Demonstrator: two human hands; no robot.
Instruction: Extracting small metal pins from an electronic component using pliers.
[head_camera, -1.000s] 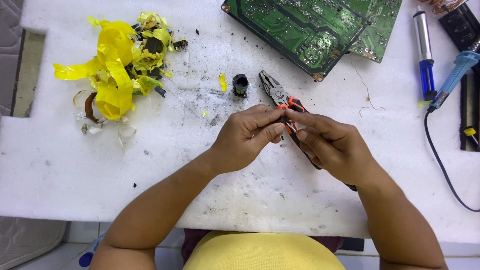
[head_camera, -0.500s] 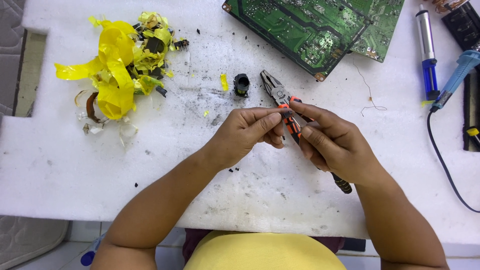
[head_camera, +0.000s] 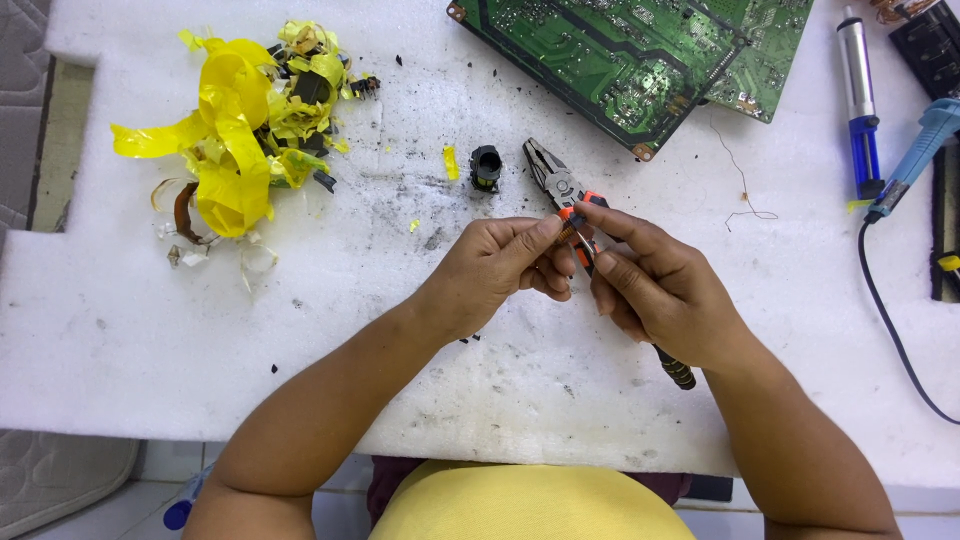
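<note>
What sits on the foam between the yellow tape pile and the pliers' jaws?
In the head view, a small black bobbin-like part and a yellow tape scrap lie between the tape pile and the pliers.

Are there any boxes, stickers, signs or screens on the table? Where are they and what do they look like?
No boxes, signs or screens show here.
Green circuit boards: top middle of the white foam table, flat, with tiny white markings too small to tell.
Yellow tape pile: top left, crumpled, plain, no label seen.
Left hand and right hand: pinching a small part over the pliers, no sticker visible.
</note>
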